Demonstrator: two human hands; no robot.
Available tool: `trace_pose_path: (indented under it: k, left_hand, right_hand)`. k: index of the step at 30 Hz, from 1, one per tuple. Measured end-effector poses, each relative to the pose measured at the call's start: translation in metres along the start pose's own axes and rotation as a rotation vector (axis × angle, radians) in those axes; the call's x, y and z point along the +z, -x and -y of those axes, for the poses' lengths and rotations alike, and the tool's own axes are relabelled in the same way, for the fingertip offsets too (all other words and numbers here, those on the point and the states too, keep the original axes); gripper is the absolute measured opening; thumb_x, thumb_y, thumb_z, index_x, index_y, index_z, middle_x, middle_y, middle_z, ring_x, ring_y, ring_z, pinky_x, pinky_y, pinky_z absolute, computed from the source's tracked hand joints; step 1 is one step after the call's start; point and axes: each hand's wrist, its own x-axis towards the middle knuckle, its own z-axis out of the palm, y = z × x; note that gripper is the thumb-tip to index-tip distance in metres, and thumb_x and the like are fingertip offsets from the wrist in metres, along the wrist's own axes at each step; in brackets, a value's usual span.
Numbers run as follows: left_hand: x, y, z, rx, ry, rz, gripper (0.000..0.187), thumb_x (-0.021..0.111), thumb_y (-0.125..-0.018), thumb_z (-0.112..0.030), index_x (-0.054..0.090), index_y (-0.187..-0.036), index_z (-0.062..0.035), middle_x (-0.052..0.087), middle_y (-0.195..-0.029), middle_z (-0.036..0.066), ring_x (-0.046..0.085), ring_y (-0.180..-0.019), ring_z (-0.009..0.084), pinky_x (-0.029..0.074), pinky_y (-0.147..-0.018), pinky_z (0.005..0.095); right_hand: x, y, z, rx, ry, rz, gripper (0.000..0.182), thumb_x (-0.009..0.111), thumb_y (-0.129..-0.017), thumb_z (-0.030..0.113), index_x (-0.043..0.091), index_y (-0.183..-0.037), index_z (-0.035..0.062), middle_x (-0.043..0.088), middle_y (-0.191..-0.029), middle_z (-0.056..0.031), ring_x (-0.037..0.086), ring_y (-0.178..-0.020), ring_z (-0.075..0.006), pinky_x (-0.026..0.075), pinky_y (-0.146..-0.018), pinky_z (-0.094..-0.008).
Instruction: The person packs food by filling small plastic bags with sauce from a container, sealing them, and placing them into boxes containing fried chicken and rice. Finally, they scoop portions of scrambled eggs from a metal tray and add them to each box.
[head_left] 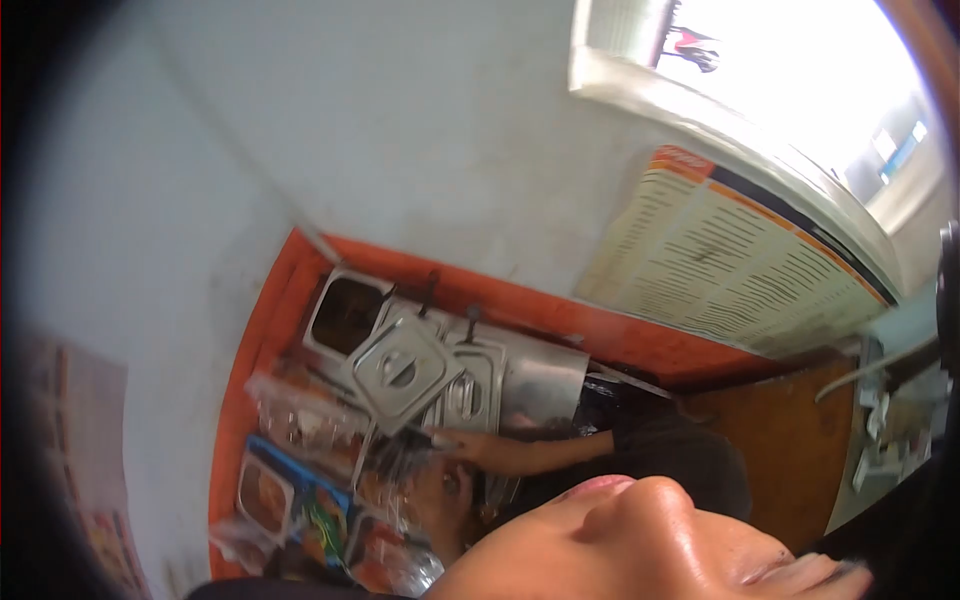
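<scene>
My right hand point(475, 450) reaches in from the right below a dark sleeve. Its fingers are closed at the edge of a dark thing point(405, 445) that I cannot make out. Just below, my left hand point(440, 503) is closed against a crumpled clear plastic bag point(398, 490); its fingertips are partly hidden. Above both hands a steel pan lid point(400, 372) lies tilted across other pans. Another steel lid point(463, 398) with a handle sits to its right.
An open steel pan point(347, 312) with dark contents stands at the back. Clear bags point(310, 420), a blue packet point(300, 480) and a food pan point(267, 492) lie left. An orange ledge point(480, 295) borders the wall. A printed sheet point(730, 250) hangs there; part of a face fills the bottom.
</scene>
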Motion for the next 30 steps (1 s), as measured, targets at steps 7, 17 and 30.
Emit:
trace_pose_path:
  k: [7,17,30]
  left_hand:
    - [-0.02,0.004,0.01,0.05,-0.33,0.028,0.066,0.076,-0.063,-0.024,0.051,-0.122,-0.0106,0.049,-0.129,0.008,0.044,-0.124,0.0226,0.023,-0.107,0.0469]
    - [-0.086,0.002,0.032,-0.239,0.087,-0.159,0.069,0.076,-0.068,-0.027,0.046,-0.127,-0.0083,0.052,-0.124,0.011,0.044,-0.122,0.0265,0.026,-0.105,0.0461]
    - [-0.09,-0.008,0.061,-0.277,0.868,-0.104,0.066,0.073,-0.074,-0.019,0.042,-0.131,-0.0065,0.046,-0.129,0.01,0.045,-0.117,0.0236,0.035,-0.099,0.0344]
  right_hand:
    - [-0.005,-0.014,0.007,-0.632,0.806,0.073,0.04,0.072,-0.07,0.013,0.059,-0.107,0.0064,0.028,-0.142,-0.0203,0.048,-0.109,-0.0358,0.04,-0.093,-0.0405]
    - [-0.011,-0.111,0.083,-0.982,0.568,0.183,0.01,0.067,-0.074,0.005,0.062,-0.082,0.0055,0.059,-0.096,-0.01,0.057,-0.093,-0.0251,0.046,-0.081,-0.033]
    - [-0.108,-0.288,0.044,-0.455,1.733,-0.308,0.007,0.056,-0.079,0.011,0.059,-0.08,0.0054,0.062,-0.081,-0.0153,0.063,-0.081,-0.0336,0.052,-0.064,-0.0439]
